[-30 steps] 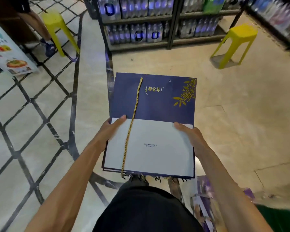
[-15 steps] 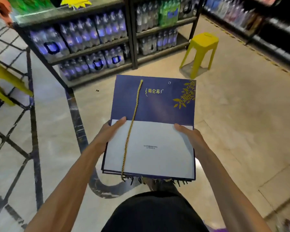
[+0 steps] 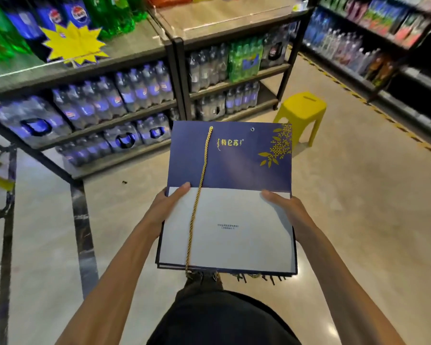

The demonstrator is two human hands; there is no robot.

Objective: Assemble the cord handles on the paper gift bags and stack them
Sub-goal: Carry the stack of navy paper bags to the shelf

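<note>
I hold a flat stack of folded navy paper gift bags (image 3: 244,165) out in front of me, gold leaf print at the top right and the white folded base facing up. A gold twisted cord (image 3: 197,202) runs from the top-left hole down over the white panel to the near edge. The top-right hole (image 3: 252,129) has no cord in it. My left hand (image 3: 164,207) grips the stack's left edge, thumb on top. My right hand (image 3: 289,207) grips the right edge the same way. Dark cord ends poke out under the near edge.
Black metal shelves (image 3: 174,78) loaded with shrink-wrapped bottle packs stand ahead. A yellow plastic stool (image 3: 301,113) sits on the beige floor just beyond the bags. More stocked shelving (image 3: 373,46) lines the right side, with a yellow-black floor stripe along it.
My view has swung rightward and up toward the shelves; the yellow stool now appears closer to the bags. The stack and both hands keep the same grip.
</note>
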